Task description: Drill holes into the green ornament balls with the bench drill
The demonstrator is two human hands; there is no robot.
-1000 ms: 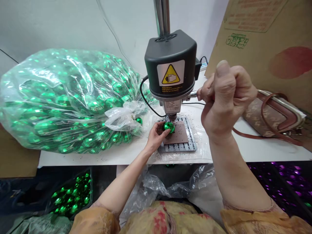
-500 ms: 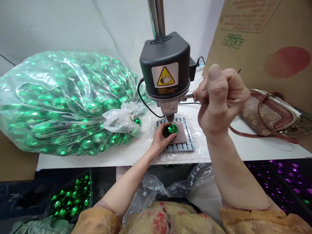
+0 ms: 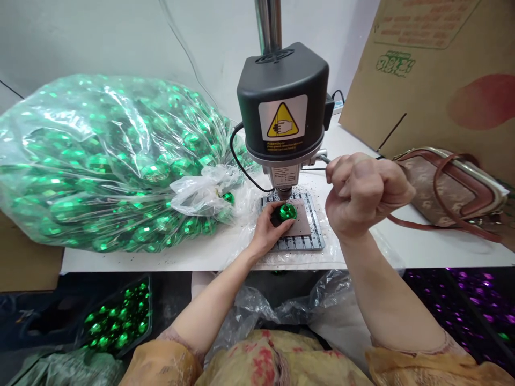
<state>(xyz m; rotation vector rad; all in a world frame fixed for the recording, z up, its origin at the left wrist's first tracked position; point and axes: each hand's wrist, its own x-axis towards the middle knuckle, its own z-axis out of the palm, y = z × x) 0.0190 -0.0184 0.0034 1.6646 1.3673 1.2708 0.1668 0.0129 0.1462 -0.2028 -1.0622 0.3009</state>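
A small drill press with a black motor head point(image 3: 284, 107) stands over a slotted grey metal base point(image 3: 314, 241). On the brown pad point(image 3: 302, 225) lying on that base rests a shiny green faceted ball point(image 3: 288, 212), directly under the drill chuck point(image 3: 285, 194). My left hand point(image 3: 270, 229) pinches the ball from its left side between thumb and fingers. My right hand point(image 3: 368, 193) is closed in a fist around the feed lever point(image 3: 323, 155) on the press's right side; its grip end is hidden in my fingers. Whether the bit touches the ball is too small to tell.
A big clear bag point(image 3: 112, 166) of green balls fills the table's left. At right are a handbag point(image 3: 438, 185) with a brown strap and a cardboard box point(image 3: 426, 96). Below the table edge sit a bin point(image 3: 149, 305) of green balls and purple balls point(image 3: 475, 295).
My right hand has come down with the lever and turned slightly. My left hand keeps its hold on the green ball. The whole view has shifted a little.
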